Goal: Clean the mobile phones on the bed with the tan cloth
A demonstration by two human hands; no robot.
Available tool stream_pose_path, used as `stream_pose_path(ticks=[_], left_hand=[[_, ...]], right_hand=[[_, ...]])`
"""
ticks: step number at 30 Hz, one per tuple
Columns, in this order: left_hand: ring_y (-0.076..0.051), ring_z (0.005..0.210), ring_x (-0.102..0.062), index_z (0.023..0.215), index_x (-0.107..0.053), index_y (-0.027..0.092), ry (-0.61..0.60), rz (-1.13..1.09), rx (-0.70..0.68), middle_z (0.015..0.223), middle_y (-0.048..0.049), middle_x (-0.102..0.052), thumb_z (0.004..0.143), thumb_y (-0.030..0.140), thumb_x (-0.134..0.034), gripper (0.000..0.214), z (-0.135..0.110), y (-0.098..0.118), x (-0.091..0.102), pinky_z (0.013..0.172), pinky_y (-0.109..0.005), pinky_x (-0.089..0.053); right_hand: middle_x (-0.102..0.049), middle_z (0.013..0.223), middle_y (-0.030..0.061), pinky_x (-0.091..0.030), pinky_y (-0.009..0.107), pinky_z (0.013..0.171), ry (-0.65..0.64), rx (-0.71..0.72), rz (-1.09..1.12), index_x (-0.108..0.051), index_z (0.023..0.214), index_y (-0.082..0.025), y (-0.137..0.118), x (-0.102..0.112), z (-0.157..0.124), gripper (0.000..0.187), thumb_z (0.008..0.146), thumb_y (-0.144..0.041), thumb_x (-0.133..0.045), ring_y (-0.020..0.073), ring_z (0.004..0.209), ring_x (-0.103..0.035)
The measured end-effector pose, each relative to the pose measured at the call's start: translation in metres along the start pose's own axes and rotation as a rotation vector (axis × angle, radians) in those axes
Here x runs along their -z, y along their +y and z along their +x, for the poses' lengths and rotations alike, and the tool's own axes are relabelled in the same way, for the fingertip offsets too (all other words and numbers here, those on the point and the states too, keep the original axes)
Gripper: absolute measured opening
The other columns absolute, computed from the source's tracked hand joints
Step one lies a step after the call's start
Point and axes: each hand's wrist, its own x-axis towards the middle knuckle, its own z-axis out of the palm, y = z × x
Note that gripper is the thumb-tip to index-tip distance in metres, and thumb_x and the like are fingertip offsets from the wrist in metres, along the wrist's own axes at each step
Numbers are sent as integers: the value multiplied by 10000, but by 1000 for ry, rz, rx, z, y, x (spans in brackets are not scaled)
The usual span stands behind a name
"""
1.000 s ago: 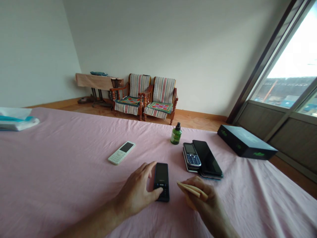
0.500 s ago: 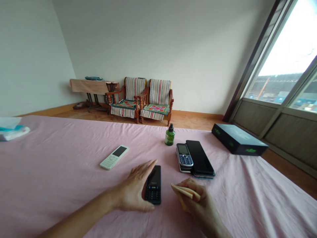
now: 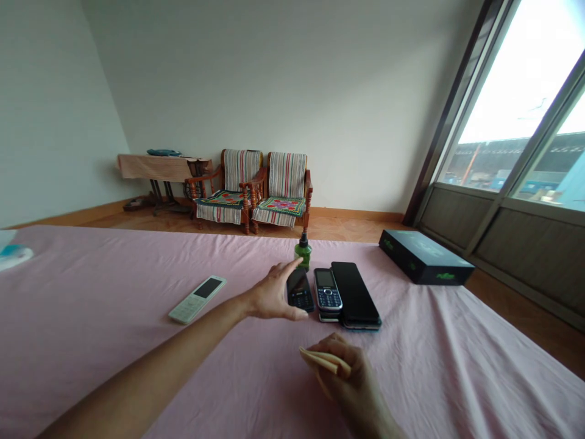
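Note:
My left hand (image 3: 276, 292) spans a black keypad phone (image 3: 300, 291), with the fingers by its top end and the thumb by its bottom end. This phone is just left of a stack topped by a blue-and-silver keypad phone (image 3: 328, 291). Closer to me, my right hand (image 3: 345, 372) is closed on a folded yellow cloth (image 3: 326, 361). A large black smartphone (image 3: 355, 296) tops another pile, right of the keypad-phone stack. Off to the left, a white keypad phone (image 3: 197, 299) lies alone. Behind my left fingertips stands a green spray bottle (image 3: 303, 250), partly covered by them.
A pink sheet (image 3: 114, 286) covers the surface under everything. A flat black box (image 3: 425, 256) sits at the far right, and a white-and-blue packet (image 3: 13, 253) at the left edge. Beyond are two wooden chairs (image 3: 278, 189) and a cloth-covered table (image 3: 153, 166).
My left hand and the black keypad phone have moved forward and right, up beside the stack. My right hand keeps the cloth. The whole view has shifted slightly.

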Motion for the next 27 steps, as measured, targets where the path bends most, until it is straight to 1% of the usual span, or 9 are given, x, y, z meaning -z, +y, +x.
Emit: stream_pose_path(ticks=[4, 7, 10, 14, 17, 19, 21, 24, 27], left_hand=[[-378, 1367, -310, 1470, -278, 139, -15, -4, -34, 1463, -192, -363, 519, 478, -841, 1156, 37, 8, -14, 1120, -497, -272], [-374, 1369, -314, 1469, -288, 136, -31, 1, -57, 1446, -192, -388, 500, 498, -850, 1177, 55, 10, -26, 1128, -483, -266], [-389, 1360, -332, 1463, -302, 123, -47, 7, -70, 1437, -197, -413, 485, 501, -853, 1185, 65, 8, -32, 1121, -494, -278], [-396, 1347, -362, 1450, -331, 117, -50, 7, -84, 1433, -200, -438, 450, 478, -870, 1192, 69, 6, -36, 1113, -495, -295], [-373, 1353, -368, 1461, -303, 135, 6, -3, -85, 1465, -192, -405, 517, 504, -846, 1149, 62, 6, -35, 1105, -486, -315], [-338, 1358, -373, 1470, -274, 151, 75, 2, -78, 1480, -183, -385, 624, 511, -791, 1055, 52, 5, -32, 1104, -468, -319], [-301, 1346, -392, 1473, -260, 162, 152, 29, -55, 1462, -174, -408, 741, 476, -708, 915, 37, 1, -27, 1104, -450, -318], [-289, 1321, -415, 1440, -316, 162, 232, 110, 29, 1427, -160, -448, 791, 415, -646, 770, 8, -15, -13, 1100, -446, -318], [-318, 1275, -452, 1388, -382, 138, 288, 211, 181, 1368, -173, -498, 781, 350, -620, 686, -26, -42, 8, 1054, -466, -358]], right_hand=[[-517, 668, 15, -330, 232, 505, -31, 12, -43, -731, 692, -166, 3, 1, 3, 337, 783, -485, -674, 115, 577, -422], [-525, 670, 21, -352, 238, 530, -6, 27, -44, -734, 686, -160, 4, 0, 4, 372, 778, -515, -667, 122, 591, -442], [-541, 661, 30, -376, 247, 550, 13, 73, -59, -747, 686, -161, 3, -1, 4, 430, 774, -568, -641, 129, 592, -464], [-565, 649, 43, -400, 260, 566, 6, 115, -96, -756, 689, -165, 2, -2, 4, 454, 785, -585, -613, 146, 602, -497], [-581, 645, 47, -408, 264, 572, 13, 114, -121, -751, 672, -173, 3, -1, 6, 416, 789, -553, -627, 154, 611, -510], [-583, 638, 46, -407, 262, 568, 21, 107, -129, -746, 659, -175, 3, -1, 6, 397, 785, -537, -641, 155, 611, -512], [-581, 630, 43, -405, 259, 562, 22, 103, -129, -740, 648, -174, 4, -1, 7, 394, 781, -533, -649, 158, 615, -520], [-580, 622, 43, -402, 258, 551, 10, 110, -138, -733, 636, -178, 7, -1, 6, 402, 786, -539, -640, 164, 618, -532], [-592, 636, 51, -402, 266, 563, -7, 129, -149, -749, 668, -182, 11, -2, 4, 411, 798, -550, -620, 170, 627, -537]])
